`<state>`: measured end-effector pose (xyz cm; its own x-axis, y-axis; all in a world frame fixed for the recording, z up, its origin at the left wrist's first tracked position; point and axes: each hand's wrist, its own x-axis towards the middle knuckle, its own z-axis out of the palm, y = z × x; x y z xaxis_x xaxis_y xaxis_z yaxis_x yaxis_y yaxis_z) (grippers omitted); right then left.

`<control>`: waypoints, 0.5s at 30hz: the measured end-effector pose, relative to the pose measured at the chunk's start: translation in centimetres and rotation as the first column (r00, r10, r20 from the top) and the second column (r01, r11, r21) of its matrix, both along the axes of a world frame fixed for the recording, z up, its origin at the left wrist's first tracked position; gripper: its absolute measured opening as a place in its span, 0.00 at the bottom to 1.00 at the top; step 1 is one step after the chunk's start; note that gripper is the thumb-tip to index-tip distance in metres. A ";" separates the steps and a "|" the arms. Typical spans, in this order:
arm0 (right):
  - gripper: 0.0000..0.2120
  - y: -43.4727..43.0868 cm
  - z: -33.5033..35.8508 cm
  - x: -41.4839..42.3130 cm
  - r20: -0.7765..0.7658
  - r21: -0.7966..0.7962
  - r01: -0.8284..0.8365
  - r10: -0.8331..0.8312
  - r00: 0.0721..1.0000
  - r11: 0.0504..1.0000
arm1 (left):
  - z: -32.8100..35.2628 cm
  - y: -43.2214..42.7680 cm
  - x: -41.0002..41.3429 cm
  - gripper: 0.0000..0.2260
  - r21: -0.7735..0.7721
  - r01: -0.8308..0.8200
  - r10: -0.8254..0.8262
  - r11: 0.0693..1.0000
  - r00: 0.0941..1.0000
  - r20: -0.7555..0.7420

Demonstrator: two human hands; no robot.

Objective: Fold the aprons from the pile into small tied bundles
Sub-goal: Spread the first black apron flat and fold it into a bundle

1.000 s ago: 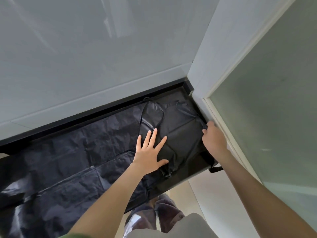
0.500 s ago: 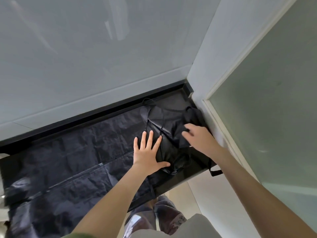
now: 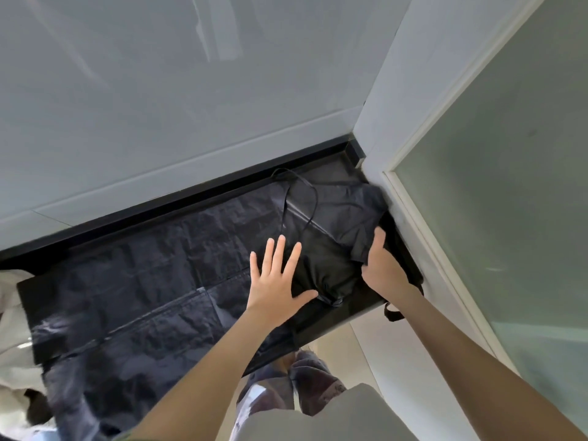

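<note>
Nearest the camera: a grey garment (image 3: 334,415) at the lower edge, and below it feet in patterned footwear (image 3: 318,377) on a pale tiled floor (image 3: 375,351). Both bare forearms reach forward over the front edge of a black worktop (image 3: 359,310).

A dark apron (image 3: 143,265) lies spread lengthwise on the worktop, creased, covering most of it from the left end to the right corner. At the far left a white cloth (image 3: 12,313) lies bunched beside the apron, partly over the worktop's end.

The left hand (image 3: 276,281) lies palm down on the apron near its right end, fingers (image 3: 280,249) straight and spread, thumb out to the right. The right hand (image 3: 381,268) is just beside it at the right corner, its fingers curled round the edge of the apron's doubled-over upper part (image 3: 334,224), thumb raised along the cloth. A short strap end (image 3: 393,311) hangs off the front edge under the right wrist.

Beyond the hands, a thin strap loop (image 3: 302,192) rests on the folded part and reaches the worktop's raised back rim (image 3: 191,198). Behind stands a pale wall panel (image 3: 191,90); at right, a white frame (image 3: 413,90) holds frosted glass (image 3: 509,186).
</note>
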<state>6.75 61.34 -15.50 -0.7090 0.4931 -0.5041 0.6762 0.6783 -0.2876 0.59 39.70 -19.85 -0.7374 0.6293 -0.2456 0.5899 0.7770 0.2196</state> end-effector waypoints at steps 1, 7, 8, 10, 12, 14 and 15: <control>0.38 0.4 -0.1 0.1 -0.052 -0.009 0.046 -0.046 0.998 0.999 | -0.2 0.0 0.5 0.45 -0.005 0.017 -0.017 1.000 1.000 0.020; 0.29 1.7 0.1 0.8 -0.230 -0.099 0.344 -0.358 0.905 0.934 | -1.4 -0.4 1.3 0.53 -0.055 0.031 -0.029 0.998 0.999 0.026; 0.28 1.7 0.2 1.0 -0.248 -0.059 0.335 -0.339 0.908 0.940 | -1.4 -0.4 1.3 0.53 -0.054 0.037 -0.035 0.998 0.999 0.035; 0.29 1.7 0.2 1.4 -0.325 0.120 0.215 -0.166 0.931 0.969 | -1.5 -0.4 1.2 0.53 -0.058 0.057 -0.057 0.997 0.998 0.011; 0.30 1.2 0.3 1.6 -0.363 0.391 -0.009 0.163 0.917 0.920 | -1.3 -0.6 1.0 0.53 -0.071 0.069 -0.069 0.995 0.998 0.011; 0.29 0.1 0.4 1.8 -0.424 0.482 -0.197 0.424 0.800 0.854 | -1.2 -0.9 0.5 0.53 -0.084 0.082 -0.082 0.993 0.997 0.007; 0.28 -0.7 0.2 2.0 -0.428 0.488 -0.310 0.533 0.730 0.816 | -1.1 -1.1 0.3 0.54 -0.092 0.089 -0.089 0.992 0.996 0.008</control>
<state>8.79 60.68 -15.26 -0.9775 0.1368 0.1605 0.1078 0.9782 -0.1775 0.91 38.59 -20.94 -0.6783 0.6669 -0.3084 0.6570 0.7384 0.1518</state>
